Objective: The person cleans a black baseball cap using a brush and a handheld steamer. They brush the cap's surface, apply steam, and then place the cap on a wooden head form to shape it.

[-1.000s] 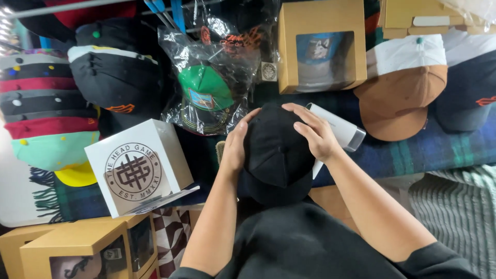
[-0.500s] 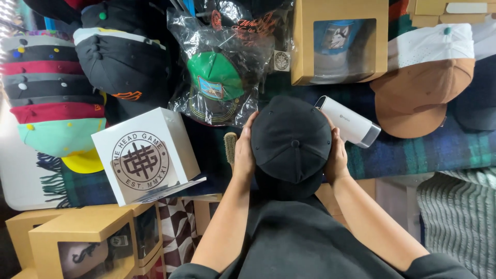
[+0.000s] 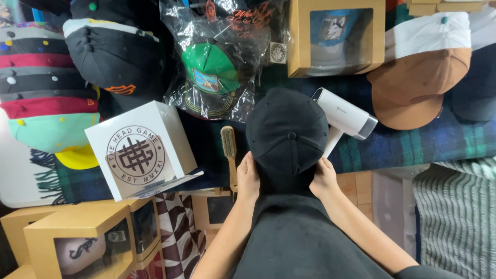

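A black cap (image 3: 287,135) sits in the middle of the view, crown up, over a dark rounded form. My left hand (image 3: 247,175) grips its lower left edge and my right hand (image 3: 324,178) grips its lower right edge. A wooden brush (image 3: 229,155) lies just left of the cap. A white hand-held dryer-like device (image 3: 345,118) lies just right of it on the plaid blanket (image 3: 413,144).
A white printed box (image 3: 138,150) stands at left. A stack of caps (image 3: 46,88) is at far left, a bagged green cap (image 3: 211,70) above, a tan windowed box (image 3: 336,36) and a brown-and-white cap (image 3: 418,77) at upper right. Tan boxes (image 3: 77,243) sit at lower left.
My hands slid from the top and sides of the black cap down to its lower edges. The view shifted a little, so the cap now shows its full crown.
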